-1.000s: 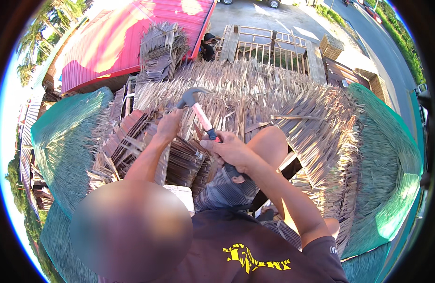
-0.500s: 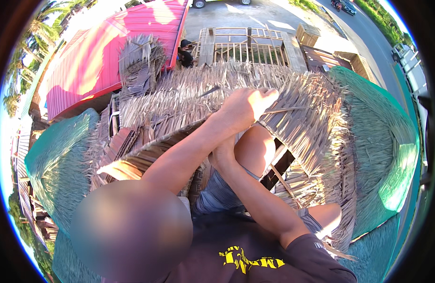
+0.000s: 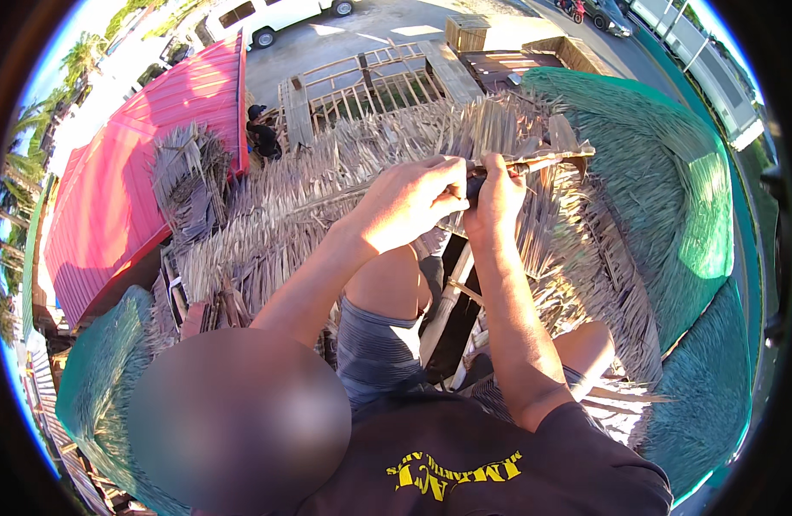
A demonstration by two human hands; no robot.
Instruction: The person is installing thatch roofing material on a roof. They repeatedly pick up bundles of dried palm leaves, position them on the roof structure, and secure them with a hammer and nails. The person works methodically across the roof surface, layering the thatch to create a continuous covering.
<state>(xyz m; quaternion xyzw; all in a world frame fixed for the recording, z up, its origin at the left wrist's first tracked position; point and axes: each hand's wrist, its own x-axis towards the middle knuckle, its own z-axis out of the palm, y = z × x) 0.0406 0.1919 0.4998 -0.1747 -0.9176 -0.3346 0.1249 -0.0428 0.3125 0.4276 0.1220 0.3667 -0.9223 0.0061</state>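
My left hand [image 3: 417, 199] is over the thatch roof [image 3: 361, 150], thumb and fingers pinched together; what they hold is hidden. Close beside it my right hand [image 3: 496, 199] is wrapped round a small dark object [image 3: 475, 187], whose kind I cannot make out. A bit of red and silver shows by the right fingers. Both hands are at the edge of a dry palm-leaf thatch panel [image 3: 568, 151], which runs out to the right past my knuckles. Under my wrists a dark gap [image 3: 454, 297] in the roof shows a pale bamboo pole [image 3: 436, 331].
My legs in striped shorts [image 3: 374, 340] straddle the gap. Green netting covers thatch at right [image 3: 636, 172] and lower left [image 3: 103, 361]. A red metal roof [image 3: 146, 163] is at left. Beyond are a person in black [image 3: 263, 138], a wooden frame [image 3: 366, 86] and a white vehicle [image 3: 275, 19].
My crossed forearms have come apart, and the hands now meet side by side farther right. The view has turned right. The raised thatch panel edge no longer stands over my lap.
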